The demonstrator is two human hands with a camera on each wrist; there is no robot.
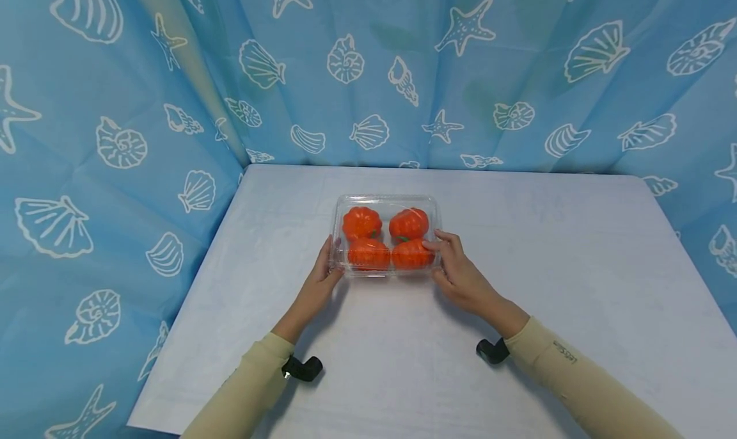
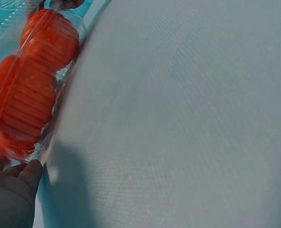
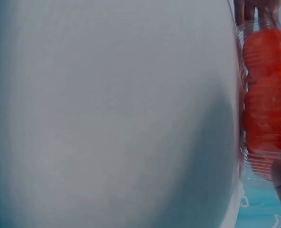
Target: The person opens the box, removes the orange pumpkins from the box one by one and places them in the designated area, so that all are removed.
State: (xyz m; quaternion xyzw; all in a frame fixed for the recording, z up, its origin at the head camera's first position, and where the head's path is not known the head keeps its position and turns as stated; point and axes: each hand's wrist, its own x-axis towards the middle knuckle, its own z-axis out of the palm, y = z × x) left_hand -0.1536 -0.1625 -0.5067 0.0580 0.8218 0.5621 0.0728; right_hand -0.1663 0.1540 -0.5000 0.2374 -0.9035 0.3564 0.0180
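Clear plastic container (image 1: 382,200) held from both sides in the far half of a white-covered table (image 1: 576,266), left of its middle, with four orange-red, ribbed, pumpkin-like pieces (image 1: 369,255) visible within in two rows of two. The person's left hand (image 1: 318,278) grips the left side, its thumb at the near corner; the right hand (image 1: 463,276) clasps the right side, one finger extending over the top. Beyond the table hangs a blue curtain (image 1: 382,100) printed with white shells and starfish.
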